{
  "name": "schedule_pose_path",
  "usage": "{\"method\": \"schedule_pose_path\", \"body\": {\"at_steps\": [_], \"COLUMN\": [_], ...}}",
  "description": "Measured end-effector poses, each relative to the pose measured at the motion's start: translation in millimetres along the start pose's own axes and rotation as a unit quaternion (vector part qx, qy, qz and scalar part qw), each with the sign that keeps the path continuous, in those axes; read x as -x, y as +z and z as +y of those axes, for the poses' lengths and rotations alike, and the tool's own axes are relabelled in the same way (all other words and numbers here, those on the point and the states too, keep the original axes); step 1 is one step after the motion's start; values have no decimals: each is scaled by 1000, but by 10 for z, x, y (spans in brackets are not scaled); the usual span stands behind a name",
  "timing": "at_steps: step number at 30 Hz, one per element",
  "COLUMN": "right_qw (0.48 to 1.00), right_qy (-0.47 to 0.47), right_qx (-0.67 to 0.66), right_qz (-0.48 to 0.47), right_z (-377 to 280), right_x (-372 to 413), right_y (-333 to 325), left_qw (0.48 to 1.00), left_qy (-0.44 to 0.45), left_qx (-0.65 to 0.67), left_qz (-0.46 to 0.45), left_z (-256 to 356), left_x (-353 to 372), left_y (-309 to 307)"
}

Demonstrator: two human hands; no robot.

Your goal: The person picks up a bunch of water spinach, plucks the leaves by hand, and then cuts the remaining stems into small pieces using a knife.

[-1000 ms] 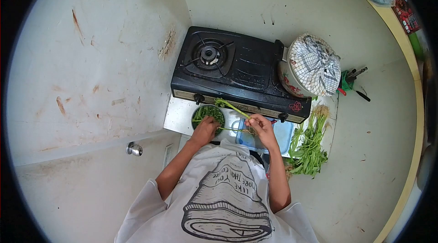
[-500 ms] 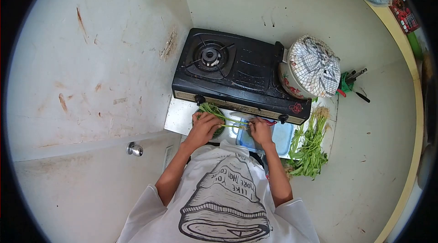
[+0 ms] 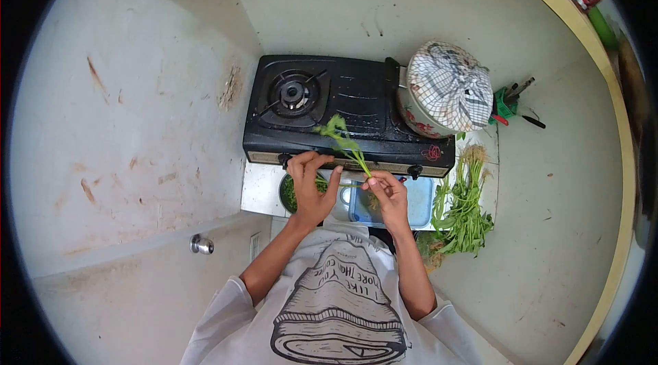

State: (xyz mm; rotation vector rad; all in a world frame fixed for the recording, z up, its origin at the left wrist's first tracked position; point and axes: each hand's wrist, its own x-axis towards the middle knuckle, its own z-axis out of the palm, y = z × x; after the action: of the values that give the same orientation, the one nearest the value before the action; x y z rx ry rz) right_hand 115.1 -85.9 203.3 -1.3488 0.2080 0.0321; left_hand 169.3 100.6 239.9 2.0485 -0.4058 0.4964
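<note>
My right hand (image 3: 388, 202) pinches a few green leafy stems (image 3: 354, 149) over the front of the stove, their leafy tops pointing up and to the left. Behind its knuckles shows a small red thing (image 3: 402, 180); whether the hand holds it I cannot make out. My left hand (image 3: 312, 190) is open, thumb and fingers spread, just left of the stems. Partly hidden beneath it is a round bowl (image 3: 282, 191) with chopped greens (image 3: 289, 195) inside. Below my right hand lies a blue tray (image 3: 421, 211) with some roots or trimmings on it.
A black gas stove (image 3: 356, 101) stands behind my hands, bearing a cloth-covered pot (image 3: 419, 118) at its right. A bunch of rooted greens (image 3: 466, 211) lies right of the tray. Farther right is a green holder (image 3: 506, 101) with knives. Walls close in left and right.
My right hand has raised the stems, swinging their leafy ends upward over the stove. My left hand has let go of the leafy ends and spread its fingers. The camera view has shifted slightly.
</note>
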Motion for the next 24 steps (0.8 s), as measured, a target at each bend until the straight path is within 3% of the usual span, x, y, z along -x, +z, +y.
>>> {"method": "schedule_pose_path", "body": {"at_steps": [1, 2, 5, 6, 9, 12, 24], "right_qw": [1000, 1000, 1000, 1000, 1000, 993, 987], "right_qy": [-14, -15, -18, -25, -13, -59, -100], "right_qx": [-25, -19, -23, -12, -20, 76, 88], "right_qz": [11, 13, -5, -6, -11, 62, 86], "right_z": [-50, -105, -163, -182, -129, -172, -18], "right_x": [24, 50, 133, 154, 208, 236, 263], "right_y": [-1, 3, 11, 26, 20, 41, -137], "left_qw": [998, 982, 893, 881, 847, 873, 813], "left_qy": [-37, -123, -252, -253, -301, -268, -328], "left_qx": [54, 135, 359, 384, 418, 378, 435], "left_qz": [17, -53, -98, -112, -131, -149, -208], "left_z": [-22, -42, 80, 119, 142, 100, 180], "left_x": [46, 95, 187, 208, 262, 263, 315], "left_y": [59, 94, 294, 326, 372, 416, 559]}}
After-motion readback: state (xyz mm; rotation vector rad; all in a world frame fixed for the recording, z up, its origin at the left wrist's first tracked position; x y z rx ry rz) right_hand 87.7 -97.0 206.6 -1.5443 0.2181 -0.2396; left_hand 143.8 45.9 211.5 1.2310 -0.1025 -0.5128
